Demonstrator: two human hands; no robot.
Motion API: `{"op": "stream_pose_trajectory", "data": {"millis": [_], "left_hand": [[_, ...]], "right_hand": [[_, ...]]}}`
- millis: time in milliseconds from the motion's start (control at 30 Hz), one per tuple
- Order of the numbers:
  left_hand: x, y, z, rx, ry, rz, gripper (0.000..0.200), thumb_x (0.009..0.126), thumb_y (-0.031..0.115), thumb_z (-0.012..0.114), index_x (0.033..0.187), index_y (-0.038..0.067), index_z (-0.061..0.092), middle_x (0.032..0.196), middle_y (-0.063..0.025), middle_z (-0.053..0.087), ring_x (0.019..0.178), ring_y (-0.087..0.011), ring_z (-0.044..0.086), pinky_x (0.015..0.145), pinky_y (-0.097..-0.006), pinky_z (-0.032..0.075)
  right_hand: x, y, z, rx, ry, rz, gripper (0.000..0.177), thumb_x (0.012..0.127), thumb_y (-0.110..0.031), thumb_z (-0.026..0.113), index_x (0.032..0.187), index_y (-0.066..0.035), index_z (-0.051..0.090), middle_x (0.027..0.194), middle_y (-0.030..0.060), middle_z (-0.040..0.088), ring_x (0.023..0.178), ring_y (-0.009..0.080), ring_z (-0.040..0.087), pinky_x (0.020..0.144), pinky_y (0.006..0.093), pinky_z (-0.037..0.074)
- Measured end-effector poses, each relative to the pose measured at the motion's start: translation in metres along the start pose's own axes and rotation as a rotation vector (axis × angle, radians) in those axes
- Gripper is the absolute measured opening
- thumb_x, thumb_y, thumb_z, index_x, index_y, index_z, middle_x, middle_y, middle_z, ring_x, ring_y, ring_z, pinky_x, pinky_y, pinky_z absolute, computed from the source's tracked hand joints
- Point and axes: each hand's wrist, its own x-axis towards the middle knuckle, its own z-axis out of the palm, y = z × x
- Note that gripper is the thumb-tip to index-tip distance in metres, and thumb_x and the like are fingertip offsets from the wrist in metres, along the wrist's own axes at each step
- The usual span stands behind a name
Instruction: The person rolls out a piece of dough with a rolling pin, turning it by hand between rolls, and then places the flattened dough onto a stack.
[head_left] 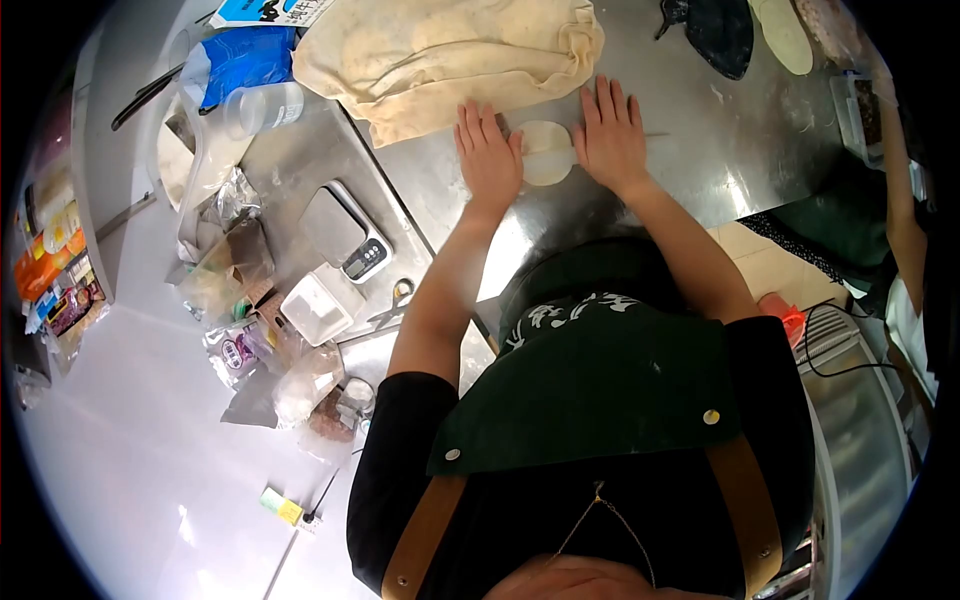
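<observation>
The pale, round dough disc (pixel 546 160) lies flat on the steel counter (pixel 720 150), upper middle of the frame, thin and smooth-edged before me.

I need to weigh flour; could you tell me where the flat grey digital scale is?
Head view, left side: the flat grey digital scale sits on the steel counter, left of the left hand.
</observation>
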Motion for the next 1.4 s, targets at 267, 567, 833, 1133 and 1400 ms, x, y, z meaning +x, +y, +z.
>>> {"op": "stream_pose_trajectory", "data": {"millis": [267, 567, 833, 1133, 1400], "left_hand": [[0.028, 0.0, -0.007, -0.451, -0.354, -0.062, 0.02, 0.079, 0.01, 0.07, 0.098, 0.006, 0.068, 0.1, -0.0101, 0.063, 0.099, -0.0322, 0.059, 0.087, -0.0424, 0.048], [0.036, 0.012, -0.019, -0.168, -0.385, 0.109, 0.021, 0.077, 0.013, 0.074, 0.093, 0.006, 0.064, 0.092, -0.0125, 0.065, 0.087, -0.033, 0.062, 0.074, -0.0405, 0.05], [0.004, 0.029, -0.022, -0.644, -0.518, -0.4, 0.015, 0.085, 0.01, 0.068, 0.097, 0.003, 0.061, 0.089, -0.0159, 0.07, 0.08, -0.0315, 0.067, 0.072, -0.0398, 0.052], [-0.002, 0.033, -0.006, -0.407, -0.48, -0.391, 0.019, 0.086, 0.007, 0.064, 0.105, 0.003, 0.063, 0.097, -0.0173, 0.071, 0.09, -0.0346, 0.067, 0.079, -0.0411, 0.053], [-0.006, 0.028, -0.003, -0.571, -0.46, -0.463, 0.02, 0.086, 0.006, 0.064, 0.105, 0.001, 0.066, 0.095, -0.0151, 0.071, 0.085, -0.0271, 0.069, 0.077, -0.0356, 0.054]], "right_hand": [[-0.059, 0.017, -0.009, 0.19, -0.075, -0.302, 0.053, 0.078, -0.029, 0.072, 0.123, -0.004, 0.056, 0.144, 0.0189, 0.043, 0.134, 0.0353, 0.041, 0.111, 0.0541, 0.032], [-0.072, 0.031, -0.023, 0.3, -0.114, -0.384, 0.03, 0.074, -0.013, 0.069, 0.102, -0.01, 0.062, 0.107, 0.0077, 0.058, 0.109, 0.0299, 0.055, 0.104, 0.0455, 0.039], [-0.084, 0.066, -0.059, 0.329, -0.193, -0.346, 0.034, 0.07, -0.013, 0.074, 0.102, -0.012, 0.062, 0.103, 0.0062, 0.058, 0.105, 0.0279, 0.054, 0.101, 0.0425, 0.04], [-0.037, 0.069, -0.058, 0.258, -0.205, -0.478, 0.03, 0.075, -0.015, 0.073, 0.102, -0.009, 0.061, 0.105, 0.0068, 0.058, 0.109, 0.0288, 0.053, 0.106, 0.0433, 0.038], [-0.018, 0.031, 0.002, 0.158, 0.047, -0.178, 0.037, 0.086, -0.027, 0.063, 0.115, -0.005, 0.061, 0.136, 0.013, 0.051, 0.129, 0.0315, 0.046, 0.111, 0.0482, 0.033]]}}
